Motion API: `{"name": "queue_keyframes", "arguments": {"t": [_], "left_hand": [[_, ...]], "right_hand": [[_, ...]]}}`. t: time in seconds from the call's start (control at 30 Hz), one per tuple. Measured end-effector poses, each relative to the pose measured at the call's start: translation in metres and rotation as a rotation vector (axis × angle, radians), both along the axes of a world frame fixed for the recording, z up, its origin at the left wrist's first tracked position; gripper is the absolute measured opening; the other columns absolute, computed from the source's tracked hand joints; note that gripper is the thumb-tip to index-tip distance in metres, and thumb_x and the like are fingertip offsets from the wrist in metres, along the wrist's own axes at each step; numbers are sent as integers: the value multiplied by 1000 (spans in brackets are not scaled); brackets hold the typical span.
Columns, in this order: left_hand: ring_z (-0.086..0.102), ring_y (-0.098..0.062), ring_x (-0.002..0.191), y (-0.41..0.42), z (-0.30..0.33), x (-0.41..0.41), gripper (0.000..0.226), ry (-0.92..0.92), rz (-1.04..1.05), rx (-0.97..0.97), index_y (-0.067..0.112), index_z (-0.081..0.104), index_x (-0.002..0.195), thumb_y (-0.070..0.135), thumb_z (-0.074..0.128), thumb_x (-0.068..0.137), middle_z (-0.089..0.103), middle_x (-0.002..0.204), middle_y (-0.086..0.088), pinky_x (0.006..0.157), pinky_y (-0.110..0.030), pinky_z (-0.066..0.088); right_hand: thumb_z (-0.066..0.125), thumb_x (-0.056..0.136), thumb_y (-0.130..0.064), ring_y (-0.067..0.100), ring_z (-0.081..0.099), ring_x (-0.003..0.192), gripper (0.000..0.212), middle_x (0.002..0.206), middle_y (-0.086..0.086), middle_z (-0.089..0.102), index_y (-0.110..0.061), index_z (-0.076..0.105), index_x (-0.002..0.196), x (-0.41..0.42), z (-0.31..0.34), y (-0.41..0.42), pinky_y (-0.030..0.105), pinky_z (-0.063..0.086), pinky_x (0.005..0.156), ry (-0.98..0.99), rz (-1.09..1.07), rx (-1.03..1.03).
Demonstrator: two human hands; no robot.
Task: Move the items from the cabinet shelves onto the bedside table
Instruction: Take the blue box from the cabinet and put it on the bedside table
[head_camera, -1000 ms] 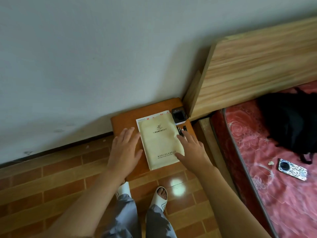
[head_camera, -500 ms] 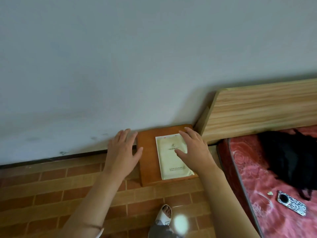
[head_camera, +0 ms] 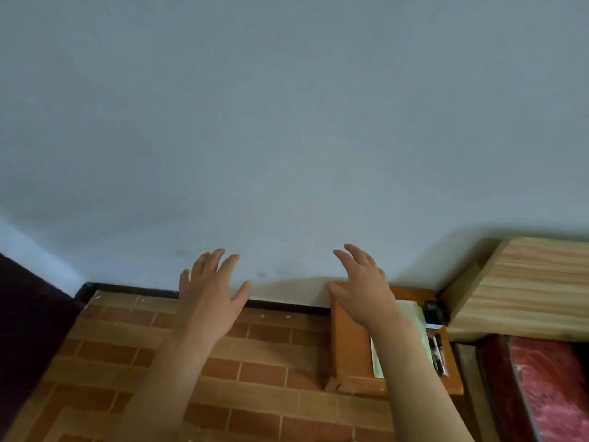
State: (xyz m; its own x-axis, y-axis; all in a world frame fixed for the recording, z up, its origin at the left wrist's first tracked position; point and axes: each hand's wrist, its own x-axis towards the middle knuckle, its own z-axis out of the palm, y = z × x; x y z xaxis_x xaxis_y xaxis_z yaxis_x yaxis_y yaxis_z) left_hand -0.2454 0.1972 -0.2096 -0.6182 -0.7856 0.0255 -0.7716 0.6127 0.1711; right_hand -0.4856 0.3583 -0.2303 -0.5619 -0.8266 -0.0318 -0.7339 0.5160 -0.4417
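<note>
The orange-brown bedside table (head_camera: pixel 349 352) stands at the lower right against the wall. A cream booklet (head_camera: pixel 377 362) lies flat on it, mostly hidden behind my right forearm. A small black device (head_camera: pixel 432 311) sits at the table's far right corner, and a thin dark item (head_camera: pixel 437 354) lies along its right edge. My right hand (head_camera: pixel 363 290) hovers above the table's far left part with fingers spread and holds nothing. Out over the floor to the left, my left hand (head_camera: pixel 210 293) is raised, fingers spread and empty. No cabinet is in view.
A pale wall (head_camera: pixel 287 122) fills most of the view. The light wooden headboard (head_camera: pixel 522 288) and a red patterned mattress (head_camera: pixel 548 387) are at the right. Brick-patterned flooring (head_camera: pixel 127 362) lies below, and something dark (head_camera: pixel 28 330) fills the left edge.
The view has swung up and to the left, so the table now sits low at the right. Both hands have lifted off the booklet and table and are raised in the air.
</note>
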Motion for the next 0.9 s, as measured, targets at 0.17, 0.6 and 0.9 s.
{"name": "queue_keyframes", "arguments": {"t": [0.17,0.6,0.9], "left_hand": [[24,-21,153,-32,23,129,64,32,161,-34,34,33,155,62,42,98,27,166,5,120,-52,32],[26,-25,152,-40,72,435,63,135,635,-136,31,39,153,60,43,97,35,162,-1,119,-58,29],[26,-22,152,1,82,592,60,184,921,-232,31,43,152,57,49,99,36,161,4,122,-52,27]], "right_hand": [[59,99,-51,21,18,157,70,171,-4,21,-30,32,160,103,21,-62,46,24,124,39,146,-9],[51,100,-55,22,17,157,68,171,-3,21,-29,32,160,383,86,-222,48,22,126,195,663,-146],[48,100,-58,17,19,157,61,169,-9,26,-35,40,156,580,107,-297,50,19,128,116,1106,-264]]}}
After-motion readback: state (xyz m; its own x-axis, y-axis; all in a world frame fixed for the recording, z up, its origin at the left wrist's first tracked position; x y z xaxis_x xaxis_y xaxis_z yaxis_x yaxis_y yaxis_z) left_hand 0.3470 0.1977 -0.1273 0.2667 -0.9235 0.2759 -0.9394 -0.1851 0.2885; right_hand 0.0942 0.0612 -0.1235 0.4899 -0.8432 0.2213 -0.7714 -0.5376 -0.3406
